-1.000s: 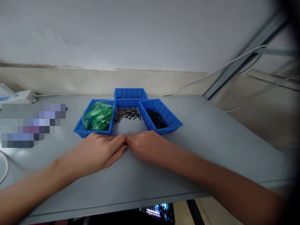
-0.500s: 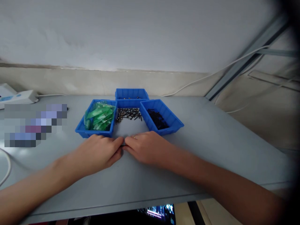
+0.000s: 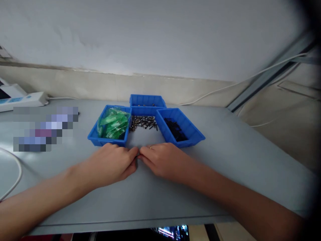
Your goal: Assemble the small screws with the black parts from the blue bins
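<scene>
My left hand (image 3: pixel 114 164) and my right hand (image 3: pixel 163 161) meet fingertip to fingertip just above the grey table (image 3: pixel 155 197). Both are closed in a pinch. Whatever is between the fingers is tiny, dark and mostly hidden. Beyond them lies a loose heap of screws (image 3: pixel 144 123), dark and brass-coloured. A blue bin (image 3: pixel 93 136) with green plastic packets (image 3: pixel 114 124) stands just past my left hand. Past my right hand, another blue bin (image 3: pixel 192 129) holds small black pieces (image 3: pixel 175 130).
A third blue bin (image 3: pixel 147 100) with a few small parts stands behind the screws. On the left are a white power strip (image 3: pixel 27 100), a blurred-out object (image 3: pixel 47 129) and a white cable (image 3: pixel 18 167). A lit screen (image 3: pixel 173 231) shows below the table edge (image 3: pixel 120 223).
The view has shifted, so everything sits slightly farther right in the picture. My hands keep their pinch together; the thin dark bit between them shows less now.
</scene>
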